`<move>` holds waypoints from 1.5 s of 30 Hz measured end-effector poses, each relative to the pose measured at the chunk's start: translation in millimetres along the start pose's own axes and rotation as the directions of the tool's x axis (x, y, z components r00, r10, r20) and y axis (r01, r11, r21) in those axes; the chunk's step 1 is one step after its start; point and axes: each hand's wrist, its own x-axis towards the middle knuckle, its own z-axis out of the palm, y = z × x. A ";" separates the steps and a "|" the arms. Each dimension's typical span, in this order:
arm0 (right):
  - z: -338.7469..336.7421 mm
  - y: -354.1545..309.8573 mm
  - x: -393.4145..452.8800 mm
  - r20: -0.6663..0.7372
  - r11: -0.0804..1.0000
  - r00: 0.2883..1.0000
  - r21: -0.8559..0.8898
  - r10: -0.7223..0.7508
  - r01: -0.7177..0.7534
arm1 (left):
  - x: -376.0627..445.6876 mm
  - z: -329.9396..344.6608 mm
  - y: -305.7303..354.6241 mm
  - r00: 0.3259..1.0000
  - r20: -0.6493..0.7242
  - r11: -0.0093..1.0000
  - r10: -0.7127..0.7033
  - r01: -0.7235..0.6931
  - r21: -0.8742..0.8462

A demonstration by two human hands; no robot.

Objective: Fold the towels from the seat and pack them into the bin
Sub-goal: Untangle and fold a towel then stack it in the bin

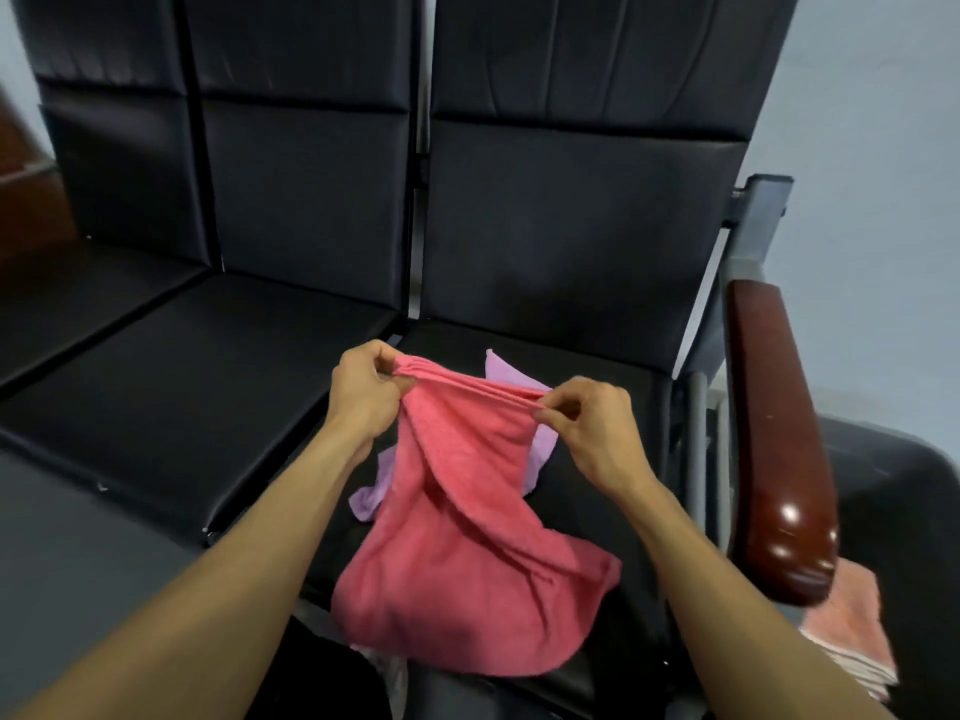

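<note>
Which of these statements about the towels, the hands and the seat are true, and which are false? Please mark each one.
1. Both hands pinch the top edge of the pink towel. True: the left hand and the right hand each pinch it.
2. The pink towel is folded flat. False: it hangs bunched and unfolded.
3. A purple towel lies on the black seat behind the pink one. True.
4. The armrest is grey plastic. False: it is glossy reddish-brown wood.
5. The right hand is idle. False: it pinches the towel.
</note>
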 end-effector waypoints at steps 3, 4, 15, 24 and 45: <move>-15.2 -32.8 4.0 -0.114 0.997 0.992 -0.053 -0.056 0.050 | -4.9 -13.9 30.8 0.999 -0.019 0.998 0.040 -0.041 -0.036; -21.7 -43.9 4.9 -0.144 0.996 0.987 -0.059 -0.076 0.069 | -7.2 -18.7 42.3 0.998 -0.023 0.997 0.061 -0.062 -0.043; -91.1 -127.8 8.4 -0.053 0.740 0.916 -0.609 -0.398 0.286 | -31.2 -61.6 123.4 0.961 -0.185 0.978 0.207 -0.208 0.009; -96.4 -147.4 2.1 -0.122 0.821 0.948 -0.540 -0.294 0.185 | -36.7 -66.5 137.0 0.966 -0.172 0.977 0.192 -0.204 -0.057; -103.7 -141.7 -22.1 -0.301 0.943 0.951 0.330 0.078 0.027 | -72.7 -58.9 127.3 0.877 -0.140 0.888 0.459 -0.458 0.038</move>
